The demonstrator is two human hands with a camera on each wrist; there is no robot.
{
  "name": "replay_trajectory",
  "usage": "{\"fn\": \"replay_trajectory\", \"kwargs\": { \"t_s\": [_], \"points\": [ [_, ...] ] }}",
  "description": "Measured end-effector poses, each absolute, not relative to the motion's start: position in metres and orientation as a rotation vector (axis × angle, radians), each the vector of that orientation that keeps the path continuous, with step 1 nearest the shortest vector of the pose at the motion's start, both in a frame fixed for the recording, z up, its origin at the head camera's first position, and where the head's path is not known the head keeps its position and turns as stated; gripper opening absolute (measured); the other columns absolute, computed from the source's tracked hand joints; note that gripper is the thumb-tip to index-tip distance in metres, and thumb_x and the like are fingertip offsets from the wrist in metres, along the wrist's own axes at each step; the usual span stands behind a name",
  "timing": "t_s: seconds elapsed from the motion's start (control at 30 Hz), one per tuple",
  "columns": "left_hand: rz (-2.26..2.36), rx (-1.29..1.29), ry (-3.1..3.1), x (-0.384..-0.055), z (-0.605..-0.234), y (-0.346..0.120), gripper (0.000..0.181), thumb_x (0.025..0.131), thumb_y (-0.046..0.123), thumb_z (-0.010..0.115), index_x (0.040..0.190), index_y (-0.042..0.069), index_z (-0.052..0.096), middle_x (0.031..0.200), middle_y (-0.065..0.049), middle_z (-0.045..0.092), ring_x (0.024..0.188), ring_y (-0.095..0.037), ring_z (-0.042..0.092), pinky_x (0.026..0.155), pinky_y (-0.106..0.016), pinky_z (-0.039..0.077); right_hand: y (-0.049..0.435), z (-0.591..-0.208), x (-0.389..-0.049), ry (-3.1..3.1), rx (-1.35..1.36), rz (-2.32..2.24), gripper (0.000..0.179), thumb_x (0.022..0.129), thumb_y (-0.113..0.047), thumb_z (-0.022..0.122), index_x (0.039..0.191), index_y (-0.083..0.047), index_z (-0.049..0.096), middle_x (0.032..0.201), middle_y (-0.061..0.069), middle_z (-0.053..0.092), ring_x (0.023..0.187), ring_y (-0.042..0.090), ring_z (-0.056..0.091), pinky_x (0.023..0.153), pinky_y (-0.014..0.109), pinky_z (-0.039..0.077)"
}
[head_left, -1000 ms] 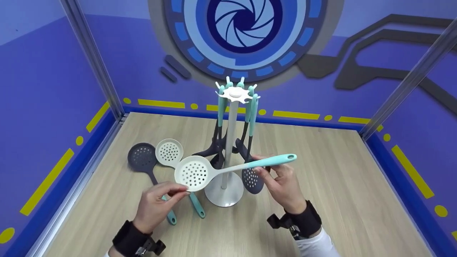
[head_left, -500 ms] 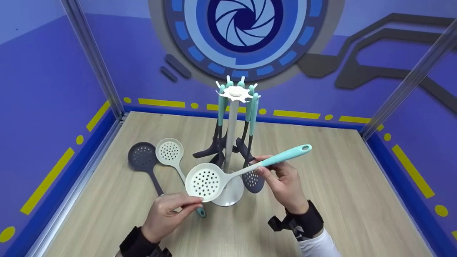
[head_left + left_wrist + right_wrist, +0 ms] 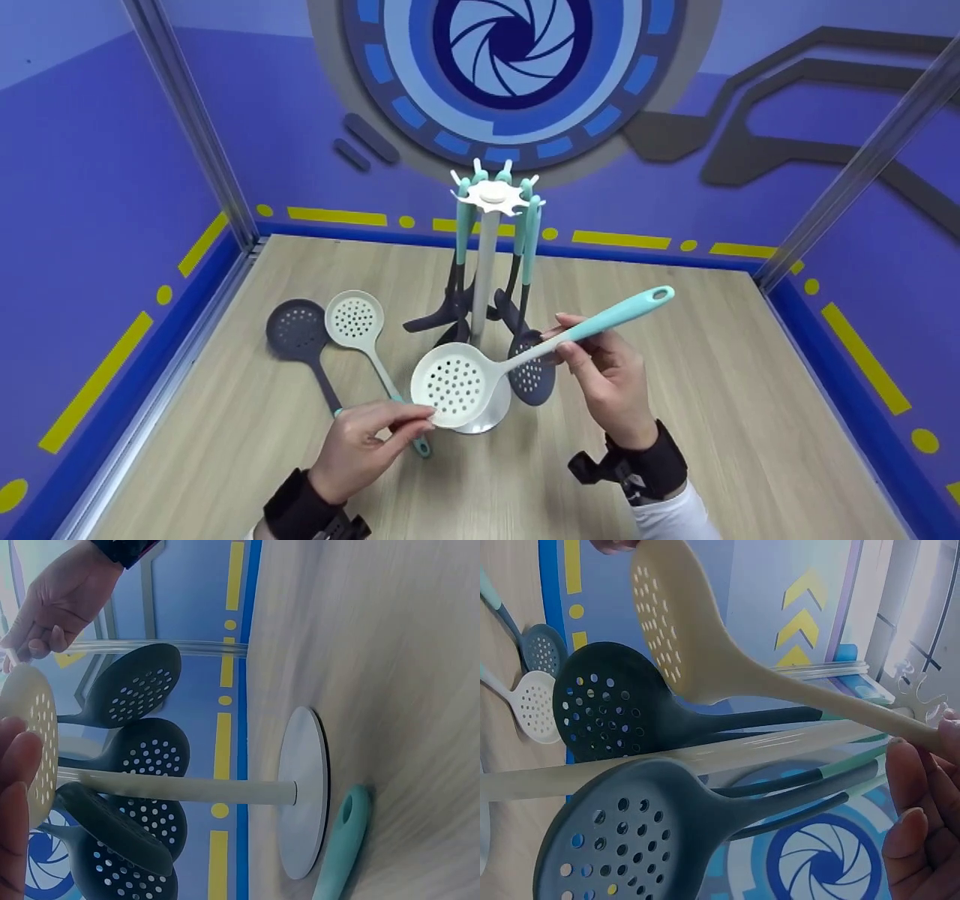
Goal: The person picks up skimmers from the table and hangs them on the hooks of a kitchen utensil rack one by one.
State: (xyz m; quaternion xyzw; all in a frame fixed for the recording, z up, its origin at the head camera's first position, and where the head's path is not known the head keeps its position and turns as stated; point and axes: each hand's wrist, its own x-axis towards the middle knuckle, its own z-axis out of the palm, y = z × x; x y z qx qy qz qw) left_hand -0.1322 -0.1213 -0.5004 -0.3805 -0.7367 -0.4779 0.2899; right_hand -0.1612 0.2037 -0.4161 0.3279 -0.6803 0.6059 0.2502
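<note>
A cream skimmer (image 3: 469,367) with a teal handle is held at a slant, handle end up to the right, in front of the utensil stand (image 3: 487,262). My left hand (image 3: 367,446) pinches the lower rim of its perforated bowl between thumb and fingers. With thumb and fingers, my right hand (image 3: 611,382) grips the shaft where it meets the handle. The right wrist view shows the skimmer (image 3: 705,652) from the side, its bowl apart from the dark utensils behind. Part of the bowl is cut off in the left wrist view.
Several dark utensils with teal handles hang from the stand, among them a slotted spoon (image 3: 531,379). On the table's left lie a dark skimmer (image 3: 296,330) and another cream skimmer (image 3: 354,319). Blue printed panels and metal posts (image 3: 199,127) enclose the table (image 3: 750,420).
Both hands have carried the skimmer to the right and tilted it, with the handle end rising and the bowl lowering. Each hand keeps its hold; the utensils on the stand look unmoved.
</note>
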Motion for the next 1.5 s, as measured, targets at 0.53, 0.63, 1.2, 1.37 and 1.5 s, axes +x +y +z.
{"fn": "replay_trajectory", "kwargs": {
  "t_s": [0.53, 0.63, 1.2, 1.37, 1.5],
  "points": [
    [-1.240, -0.719, -2.279, -0.143, -0.514, -0.107, 0.011, 0.095, 0.022, 0.079, 0.105, 0.024, 0.081, 0.095, 0.019, 0.076, 0.077, 0.004, 0.065, 0.061, -0.014, 0.050, 0.205, -0.413, -0.163, -1.862, 0.880, 1.619, 0.036, 0.097, 0.022, 0.053, 0.129, 0.009, 0.061, 0.101, 0.019, 0.073, 0.069, 0.015, 0.061, 0.059, 0.020, 0.052],
    [-1.218, -0.684, -2.318, -0.144, -0.518, -0.103, 0.010, 0.097, 0.026, 0.077, 0.106, 0.026, 0.081, 0.100, 0.019, 0.077, 0.083, 0.004, 0.069, 0.065, -0.014, 0.051, 0.205, -0.413, -0.162, -1.877, 0.877, 1.596, 0.035, 0.097, 0.021, 0.053, 0.129, 0.009, 0.061, 0.100, 0.019, 0.071, 0.069, 0.015, 0.060, 0.058, 0.020, 0.052],
    [-1.039, -0.510, -2.709, -0.162, -0.543, -0.075, 0.039, 0.100, 0.025, 0.073, 0.136, 0.010, 0.070, 0.116, -0.006, 0.078, 0.101, -0.019, 0.076, 0.082, -0.040, 0.061, 0.204, -0.412, -0.159, -1.867, 0.820, 1.506, 0.035, 0.098, 0.020, 0.052, 0.130, 0.008, 0.060, 0.098, 0.013, 0.070, 0.071, 0.013, 0.056, 0.060, 0.022, 0.048],
    [-1.033, -0.478, -2.744, -0.176, -0.548, -0.063, 0.041, 0.100, 0.024, 0.072, 0.137, 0.007, 0.066, 0.119, -0.011, 0.077, 0.105, -0.025, 0.076, 0.085, -0.045, 0.062, 0.206, -0.415, -0.159, -1.881, 0.783, 1.477, 0.034, 0.099, 0.015, 0.055, 0.132, 0.009, 0.061, 0.096, 0.015, 0.071, 0.074, 0.015, 0.062, 0.062, 0.020, 0.049],
    [-1.029, -0.500, -2.702, -0.184, -0.555, -0.055, 0.035, 0.102, 0.023, 0.069, 0.133, 0.008, 0.065, 0.119, -0.013, 0.076, 0.107, -0.027, 0.075, 0.086, -0.045, 0.062, 0.204, -0.416, -0.159, -1.861, 0.790, 1.500, 0.035, 0.100, 0.015, 0.056, 0.134, 0.009, 0.060, 0.099, 0.009, 0.073, 0.086, 0.013, 0.070, 0.068, 0.018, 0.053]
  ]
}}
